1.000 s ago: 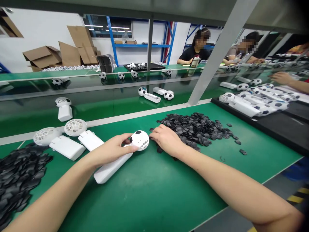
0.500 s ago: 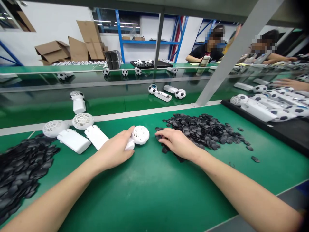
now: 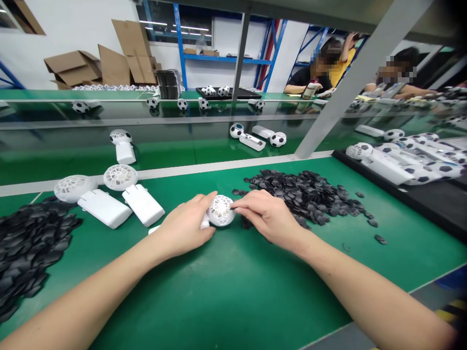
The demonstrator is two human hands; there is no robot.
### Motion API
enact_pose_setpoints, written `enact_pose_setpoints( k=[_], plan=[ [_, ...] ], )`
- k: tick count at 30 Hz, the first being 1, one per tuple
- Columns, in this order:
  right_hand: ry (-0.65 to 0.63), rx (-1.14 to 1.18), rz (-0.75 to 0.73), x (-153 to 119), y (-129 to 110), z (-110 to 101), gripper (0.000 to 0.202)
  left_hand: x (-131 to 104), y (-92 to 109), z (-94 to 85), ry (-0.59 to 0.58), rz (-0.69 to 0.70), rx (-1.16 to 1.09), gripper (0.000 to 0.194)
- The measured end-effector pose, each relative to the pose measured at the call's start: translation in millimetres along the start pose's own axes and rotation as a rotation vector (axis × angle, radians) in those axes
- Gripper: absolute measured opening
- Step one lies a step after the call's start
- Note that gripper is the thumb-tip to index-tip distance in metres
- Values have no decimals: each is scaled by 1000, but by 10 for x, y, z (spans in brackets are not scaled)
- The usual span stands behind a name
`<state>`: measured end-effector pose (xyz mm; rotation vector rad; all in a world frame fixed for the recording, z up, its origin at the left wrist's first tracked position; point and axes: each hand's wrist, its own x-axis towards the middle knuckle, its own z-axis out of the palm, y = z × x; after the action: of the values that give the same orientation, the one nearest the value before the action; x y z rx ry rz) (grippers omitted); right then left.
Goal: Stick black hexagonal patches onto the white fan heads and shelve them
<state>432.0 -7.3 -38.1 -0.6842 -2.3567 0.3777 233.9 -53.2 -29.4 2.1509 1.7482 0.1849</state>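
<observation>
With the held fan serving as the clock's centre, a green worktop is spreading beneath both arms, and a glossy green belt is stretching crosswise beyond it at twelve o'clock. Cardboard boxes are standing by the wall between ten and eleven, while co-workers are showing between one and two. Out at three o'clock, a black tray is bearing a group of white fans with football-patterned heads. A left pile of black pieces is lying between eight and nine; a right pile of smaller-looking ones is lying between two and three, partly behind the right forearm. At nine o'clock, the left hand is grasping the held fan near its neck, covering most of the handle. At three o'clock, the right hand is pinching thumb and fingers together against the head's rim, apparently gripping a small dark piece, mostly hidden. The held fan is lying low over the worktop, its white grille facing up. Two spare fans are resting between nine and ten, near the left hand, and a belt fan is lying at ten.
</observation>
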Motion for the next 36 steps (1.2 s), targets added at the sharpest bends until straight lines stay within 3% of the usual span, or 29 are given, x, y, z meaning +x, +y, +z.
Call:
enact_pose_setpoints(
  k=[3, 9, 17, 23, 30, 36],
  plan=[
    [-26, -30, -65, -13, -11, 2, 9, 34, 24, 15, 24, 2, 0, 73],
    [-139, -37, -19, -21, -48, 80, 9, 32, 31, 38, 50, 0, -48, 78],
    [-76, 84, 87, -45, -48, 209, 6, 39, 80, 49, 83, 13, -91, 61],
    [-142, 235, 205, -25, -11, 161, 44, 31, 82, 42, 76, 45, -141, 58],
    [-194, 267, 209, -5, -32, 103, 45, 38, 76, 53, 53, 58, -125, 60],
    [-196, 304, 201, 15, 71, 55, 48, 24, 64, 92, 114, 135, -99, 52]
  ],
)
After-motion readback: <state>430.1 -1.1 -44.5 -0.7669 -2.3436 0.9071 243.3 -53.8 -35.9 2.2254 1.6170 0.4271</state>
